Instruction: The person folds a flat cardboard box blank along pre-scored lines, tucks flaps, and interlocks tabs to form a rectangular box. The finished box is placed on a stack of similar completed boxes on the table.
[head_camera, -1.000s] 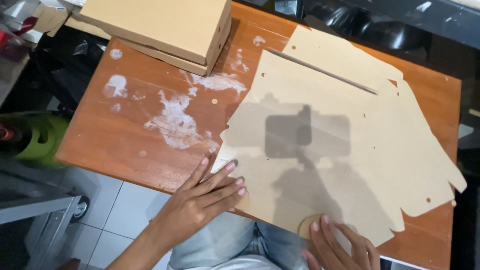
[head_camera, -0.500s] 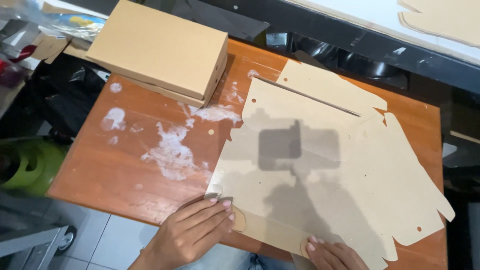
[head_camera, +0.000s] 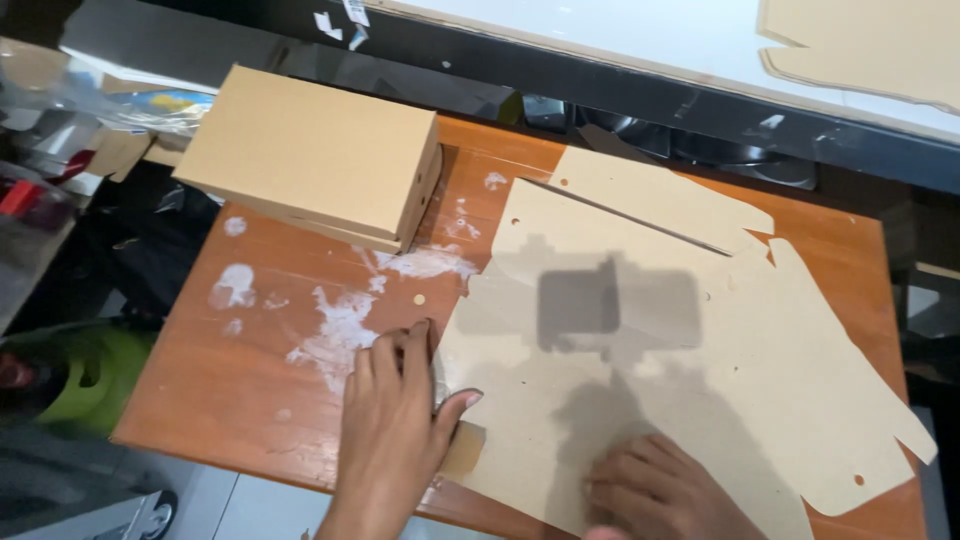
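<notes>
A large flat brown cardboard box blank (head_camera: 660, 350) lies unfolded on the orange-brown wooden table (head_camera: 250, 390). My left hand (head_camera: 392, 420) rests flat at the blank's left edge, fingers on the table wood, thumb spread onto the cardboard beside a small tab. My right hand (head_camera: 660, 492) presses flat on the blank near its front edge, fingers pointing left. Neither hand grips anything. A dark shadow of the head camera falls across the middle of the blank.
An assembled closed cardboard box (head_camera: 310, 155) sits at the table's back left corner. White smears (head_camera: 340, 320) mark the wood. More flat cardboard (head_camera: 870, 45) lies on a white surface behind. A green object (head_camera: 80, 375) sits below left.
The view has tilted and shifted. My left hand has moved up along the blank's left edge, now partly on the table wood. My right hand has moved further onto the cardboard.
</notes>
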